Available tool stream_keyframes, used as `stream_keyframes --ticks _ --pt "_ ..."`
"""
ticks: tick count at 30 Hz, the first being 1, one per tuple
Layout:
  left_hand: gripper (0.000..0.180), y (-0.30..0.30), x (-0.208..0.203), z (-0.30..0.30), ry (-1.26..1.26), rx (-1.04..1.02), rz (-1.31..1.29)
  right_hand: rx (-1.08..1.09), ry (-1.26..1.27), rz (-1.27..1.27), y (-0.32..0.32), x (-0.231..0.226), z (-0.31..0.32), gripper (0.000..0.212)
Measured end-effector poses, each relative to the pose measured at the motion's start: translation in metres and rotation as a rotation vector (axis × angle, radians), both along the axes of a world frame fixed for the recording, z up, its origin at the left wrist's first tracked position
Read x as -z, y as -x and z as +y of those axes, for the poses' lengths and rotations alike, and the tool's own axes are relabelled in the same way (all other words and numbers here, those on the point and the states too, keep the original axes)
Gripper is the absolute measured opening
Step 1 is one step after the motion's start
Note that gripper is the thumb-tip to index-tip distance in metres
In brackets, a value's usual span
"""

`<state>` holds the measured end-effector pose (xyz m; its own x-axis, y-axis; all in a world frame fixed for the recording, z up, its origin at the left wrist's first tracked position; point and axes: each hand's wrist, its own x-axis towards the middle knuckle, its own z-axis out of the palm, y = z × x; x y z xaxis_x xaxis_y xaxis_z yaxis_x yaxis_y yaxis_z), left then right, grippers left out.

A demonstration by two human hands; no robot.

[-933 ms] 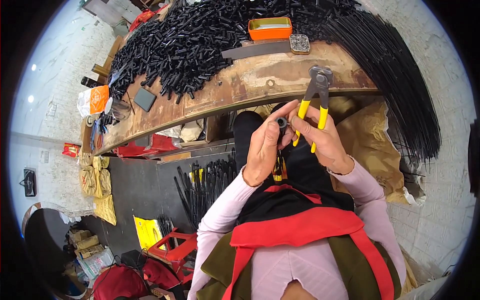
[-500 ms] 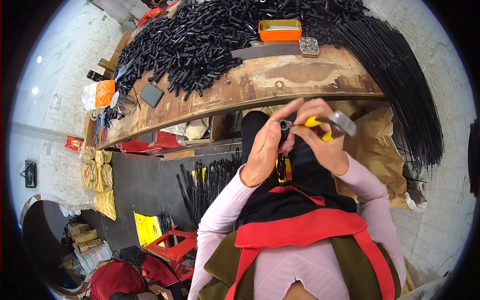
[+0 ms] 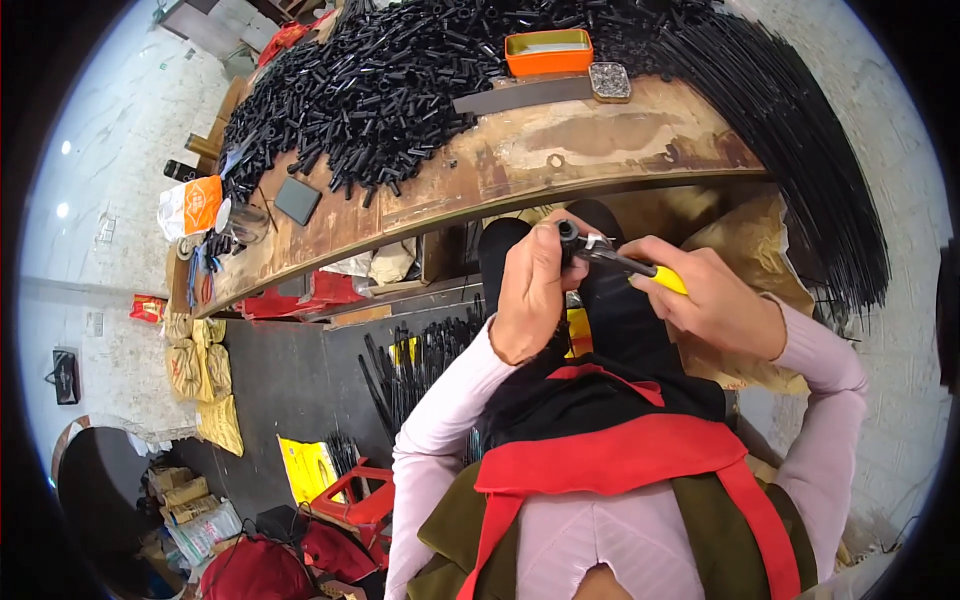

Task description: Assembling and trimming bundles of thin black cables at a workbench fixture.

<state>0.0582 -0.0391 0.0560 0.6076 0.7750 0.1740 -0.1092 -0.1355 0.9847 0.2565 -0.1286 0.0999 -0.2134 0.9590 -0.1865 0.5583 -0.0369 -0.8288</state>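
Note:
In front of my knees, my left hand [image 3: 528, 300] is closed round a black tubular piece [image 3: 568, 231], its round open end facing up. My right hand [image 3: 718, 298] grips yellow-handled pliers [image 3: 670, 279], which point left. Their metal jaws meet the side of the black piece near its top end; whether anything small sits between them I cannot make out. The lower part of the black piece is hidden by my left fingers.
Beyond my hands stands a worn wooden table [image 3: 600, 130] heaped with short black tubes [image 3: 370, 110]. An orange tin [image 3: 547, 65], a small box of metal bits [image 3: 609, 82] and a bundle of long black rods [image 3: 800, 140] lie there. A red stool [image 3: 365, 500] stands lower left.
The pliers have swung round in my right hand, from pointing right to jaws against the black piece. My right hand has moved right, away from my left; the left still holds the piece.

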Motion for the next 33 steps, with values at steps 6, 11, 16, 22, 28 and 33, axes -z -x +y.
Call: stream_keyframes --ticks 6,11,16,22,28,33 --pt "0.06 0.004 0.013 0.01 0.111 0.196 -0.143 -0.032 -0.066 0.216 -0.003 0.011 -0.002 0.039" --pt "0.058 0.004 0.016 0.008 0.124 0.195 -0.152 -0.112 0.061 0.05 -0.012 -0.03 0.004 0.033" --pt "0.057 0.005 0.016 0.004 0.064 0.177 -0.19 -0.087 0.363 0.151 -0.004 -0.037 0.009 0.027" --pt "0.063 0.023 0.016 0.007 0.083 0.242 -0.098 -0.234 0.598 0.46 -0.005 -0.03 0.011 0.029" --pt "0.063 0.013 0.009 0.004 0.076 0.304 -0.095 -0.195 -0.056 -0.093 -0.011 -0.04 -0.008 0.029" --pt "0.075 0.017 -0.006 -0.009 -0.054 0.285 0.018 -0.13 0.204 -0.16 0.002 -0.059 -0.012 0.033"
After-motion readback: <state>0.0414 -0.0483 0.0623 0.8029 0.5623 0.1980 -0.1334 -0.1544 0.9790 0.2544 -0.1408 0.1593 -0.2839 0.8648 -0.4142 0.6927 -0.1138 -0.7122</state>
